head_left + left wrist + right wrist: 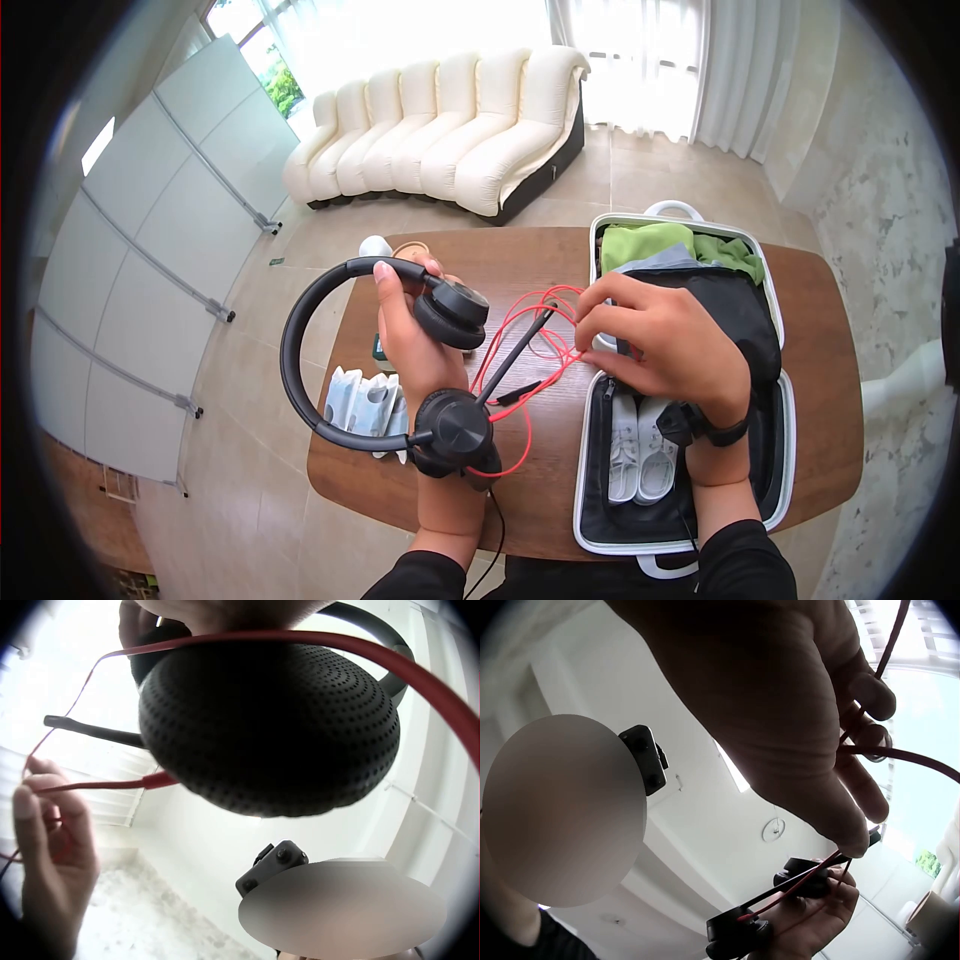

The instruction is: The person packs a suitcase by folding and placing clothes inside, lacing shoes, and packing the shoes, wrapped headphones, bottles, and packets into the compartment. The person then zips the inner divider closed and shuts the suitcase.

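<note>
A black headset (293,345) with a boom microphone (522,345) is held up over the table's left part. My left hand (412,350) grips it near the upper earcup, thumb on the headband. In the left wrist view a perforated ear cushion (270,727) fills the middle. From the lower earcup runs a red cable (530,440), looped in the air between the hands. My right hand (665,345) pinches part of that cable with curled fingers, above the suitcase's near edge; the right wrist view shows the cable (911,757) passing through the fingers of this hand (780,712).
An open suitcase (584,500) on the wooden table (540,520) holds white shoes (638,450), a black pouch and green cloth (645,243). Patterned packets (362,400) lie at left; a white round item (375,247) and a brown cup-like item (410,250) stand behind the headset.
</note>
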Demonstrator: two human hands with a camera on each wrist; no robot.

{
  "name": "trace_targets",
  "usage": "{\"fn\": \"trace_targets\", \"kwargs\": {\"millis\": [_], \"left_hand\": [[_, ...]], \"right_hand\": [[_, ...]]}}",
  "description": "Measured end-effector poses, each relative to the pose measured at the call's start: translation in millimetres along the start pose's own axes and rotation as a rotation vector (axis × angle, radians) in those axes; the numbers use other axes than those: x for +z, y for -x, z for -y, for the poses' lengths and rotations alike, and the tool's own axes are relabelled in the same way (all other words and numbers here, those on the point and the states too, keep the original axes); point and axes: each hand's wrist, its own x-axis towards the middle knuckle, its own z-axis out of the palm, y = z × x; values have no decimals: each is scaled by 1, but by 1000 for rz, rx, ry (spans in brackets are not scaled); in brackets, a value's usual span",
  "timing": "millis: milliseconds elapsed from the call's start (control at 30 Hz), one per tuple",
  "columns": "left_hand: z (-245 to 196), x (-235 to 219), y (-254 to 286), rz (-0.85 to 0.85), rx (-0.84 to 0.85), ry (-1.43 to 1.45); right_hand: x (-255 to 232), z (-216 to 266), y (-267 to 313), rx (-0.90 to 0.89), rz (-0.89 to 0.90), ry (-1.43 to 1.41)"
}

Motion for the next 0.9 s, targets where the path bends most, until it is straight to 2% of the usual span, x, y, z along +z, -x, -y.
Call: {"fn": "trace_targets", "kwargs": {"millis": [67,100,200,233,300,367,433,500,600,700,733,800,833,900], "left_hand": [[2,5,-1,-150,23,-52],[1,3,-2,-152,24,-53],[2,-5,-3,-68,22,-47],[3,-7,-3,-31,-26,-40],[5,-9,-3,6,-74,-32],[7,-10,-4,134,-173,50],[9,-10,-5,126,-178,88],[9,-11,-6,97,-189,94],[10,-8,-5,47,-113,73],[14,-18,-12,22,-62,47],[13,-15,-12,20,-62,48],[10,-5,-10,-85,-72,-229],[13,-6,-12,-86,-72,-228],[24,-14,-19,-65,-30,-621]], "right_hand": [[1,-2,2,-16,-18,-8],[1,-2,2,-32,-37,-14],[-4,5,0,51,-63,81],[-4,4,-1,52,-63,82],[0,1,-2,-20,-87,44],[5,-4,-2,-61,-72,14],[7,-7,-2,-106,-52,-18],[9,-8,-1,-54,70,-36],[1,2,-2,-3,125,-31],[-4,6,0,52,64,-56],[-2,6,0,8,-20,-59],[-6,4,2,11,-20,-86],[-8,4,3,15,-21,-112],[-19,10,4,68,19,-89]]}}
